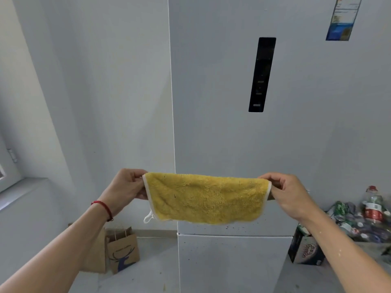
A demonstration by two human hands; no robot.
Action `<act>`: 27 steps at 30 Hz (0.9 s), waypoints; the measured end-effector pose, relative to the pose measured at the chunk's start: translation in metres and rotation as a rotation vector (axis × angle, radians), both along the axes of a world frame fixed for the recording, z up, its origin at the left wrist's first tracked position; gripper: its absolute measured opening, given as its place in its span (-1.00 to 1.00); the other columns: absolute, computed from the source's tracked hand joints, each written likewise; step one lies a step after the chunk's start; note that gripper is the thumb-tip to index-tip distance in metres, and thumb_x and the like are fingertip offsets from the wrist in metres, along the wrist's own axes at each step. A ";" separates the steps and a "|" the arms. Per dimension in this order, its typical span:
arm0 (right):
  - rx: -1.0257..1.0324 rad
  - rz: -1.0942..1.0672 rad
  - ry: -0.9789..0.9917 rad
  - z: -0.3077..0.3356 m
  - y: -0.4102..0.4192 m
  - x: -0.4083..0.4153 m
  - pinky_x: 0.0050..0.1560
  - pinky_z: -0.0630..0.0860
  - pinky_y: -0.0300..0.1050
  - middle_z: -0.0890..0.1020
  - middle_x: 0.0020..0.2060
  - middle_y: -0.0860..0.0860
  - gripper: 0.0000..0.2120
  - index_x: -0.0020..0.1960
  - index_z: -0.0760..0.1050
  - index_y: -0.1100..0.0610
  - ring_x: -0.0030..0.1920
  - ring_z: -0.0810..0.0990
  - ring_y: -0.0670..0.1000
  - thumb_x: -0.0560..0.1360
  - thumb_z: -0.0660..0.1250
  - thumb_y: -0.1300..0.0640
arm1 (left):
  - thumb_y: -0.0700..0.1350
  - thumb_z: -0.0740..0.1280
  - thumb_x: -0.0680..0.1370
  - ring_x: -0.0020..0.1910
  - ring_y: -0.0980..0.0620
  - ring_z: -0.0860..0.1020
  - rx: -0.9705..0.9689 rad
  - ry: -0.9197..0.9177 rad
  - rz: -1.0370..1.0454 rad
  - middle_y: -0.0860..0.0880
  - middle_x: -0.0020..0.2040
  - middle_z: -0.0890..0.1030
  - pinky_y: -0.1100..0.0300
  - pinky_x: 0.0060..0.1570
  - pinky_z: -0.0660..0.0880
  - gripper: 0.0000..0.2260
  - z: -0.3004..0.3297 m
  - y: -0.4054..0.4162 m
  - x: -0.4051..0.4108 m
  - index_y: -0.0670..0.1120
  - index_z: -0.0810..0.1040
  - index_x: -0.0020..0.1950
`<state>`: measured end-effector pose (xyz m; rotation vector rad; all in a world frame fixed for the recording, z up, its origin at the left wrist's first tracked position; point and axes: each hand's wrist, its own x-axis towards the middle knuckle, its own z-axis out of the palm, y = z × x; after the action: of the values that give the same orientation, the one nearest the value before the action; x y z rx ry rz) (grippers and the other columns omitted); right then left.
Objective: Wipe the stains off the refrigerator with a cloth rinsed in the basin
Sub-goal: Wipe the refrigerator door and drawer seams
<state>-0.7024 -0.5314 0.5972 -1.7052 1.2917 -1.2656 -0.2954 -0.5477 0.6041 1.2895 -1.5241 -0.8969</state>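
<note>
Holding a yellow terry cloth stretched flat in front of the white refrigerator, just above the seam between its upper and lower doors. Left hand pinching the cloth's left edge, fingers curled tight on the white trim; right hand pinching the right edge the same way. Wearing a red string bracelet on the left wrist. Showing dark specks scattered along the upper door's bottom strip. Standing nearby: a brown paper bag on the floor at left, plastic bottles heaped at right.
</note>
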 end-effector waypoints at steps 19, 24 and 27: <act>0.444 0.086 -0.147 -0.024 0.007 -0.006 -0.11 0.68 0.08 0.72 0.08 0.20 -0.82 0.20 0.63 0.19 0.00 0.69 0.10 0.68 0.29 0.23 | -0.07 0.26 0.68 -0.27 -0.13 0.65 0.747 0.438 -0.165 -0.20 -0.23 0.60 -0.13 -0.16 0.66 -0.75 -0.051 0.014 -0.028 -0.25 0.59 0.05; 0.549 -0.039 -0.038 -0.058 0.021 0.032 -0.21 0.69 0.03 0.72 -0.18 0.18 -0.79 0.13 0.63 0.23 -0.21 0.68 0.05 0.68 0.22 0.28 | -0.06 0.17 0.73 -0.55 0.09 0.49 0.692 0.160 -0.156 0.00 -0.43 0.52 0.24 -0.50 0.51 -0.74 -0.071 0.036 -0.077 -0.16 0.52 -0.04; 0.580 -0.024 -0.069 -0.074 0.032 0.078 -0.30 0.66 -0.01 0.67 -0.21 0.15 -0.83 0.15 0.58 0.28 -0.30 0.68 0.02 0.66 0.23 0.30 | -0.08 0.14 0.72 -0.31 -0.10 0.65 0.667 0.064 -0.271 -0.13 -0.19 0.63 0.07 -0.27 0.65 -0.70 -0.085 0.045 -0.111 -0.23 0.57 0.05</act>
<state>-0.6239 -0.4991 0.5232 -1.2254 1.4610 -0.8369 -0.4060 -0.5026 0.5190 1.5023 -1.4171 -1.7051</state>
